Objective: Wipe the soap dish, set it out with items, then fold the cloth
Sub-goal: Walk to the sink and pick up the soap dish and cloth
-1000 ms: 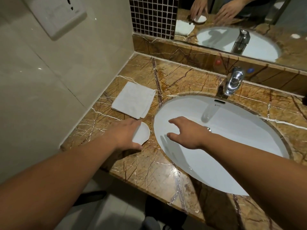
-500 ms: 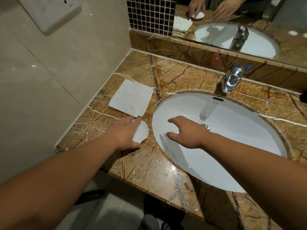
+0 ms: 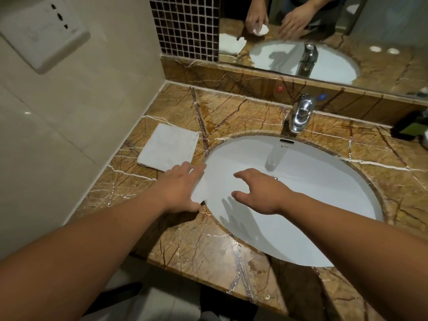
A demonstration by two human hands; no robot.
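We have the soap dish (image 3: 200, 190) on the counter (image 3: 196, 246), right at the left rim of the basin (image 3: 312, 200). Most of it is hidden under our left hand (image 3: 179, 188). The fingers lie over its top and the thumb catches its near edge, so the hand holds the dish rather than merely resting there. We judge that this grip pins a small, slippery piece on polished stone until it is lifted. Our right hand (image 3: 259, 191) hangs over the basin's left half, fingers spread and loosely bent, gripping nothing. It looks ready to take the dish or the cloth (image 3: 168, 147). The cloth lies flat in a neat square just left of the basin and beyond the dish, with our left fingertips nearly at its near corner. With the cloth lying untouched, we take it that the wiping has not begun. Room is tight on that side: the wall (image 3: 69, 140) closes in left of the basin, so only a narrow strip of counter is left there. The counter's front edge runs close below the basin. The tap (image 3: 301, 114) stands behind the basin, and more open stone lies to the basin's right.
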